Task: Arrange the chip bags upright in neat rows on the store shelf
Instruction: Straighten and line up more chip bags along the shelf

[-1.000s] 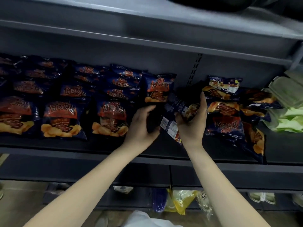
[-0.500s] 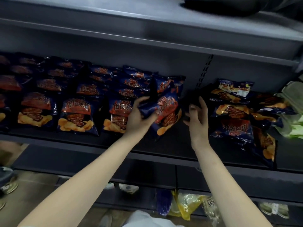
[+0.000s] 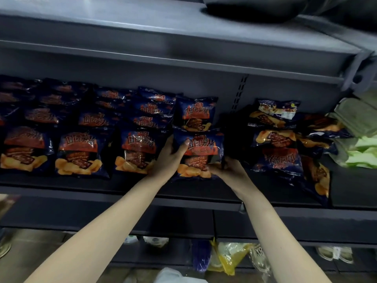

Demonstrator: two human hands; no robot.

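Navy foil barbecue chip bag [image 3: 201, 149]: I am seeing it standing upright now, no longer tilted, at the shelf [image 3: 81, 183] front, extending the fourth row; left hand [image 3: 170, 158] and right hand [image 3: 227, 170] are both clasping its edges.

Bag: dark blue plastic-film chip bag [image 3: 201, 152], glossy and crinkled, with bright glints.
Shelf: grey painted-metal store shelf [image 3: 81, 181], matt and smooth.
Right edge: pale green soft-plastic packets [image 3: 361, 152], with a dull sheen.
Below: yellow translucent plastic bag [image 3: 226, 256], shiny and wrinkled.
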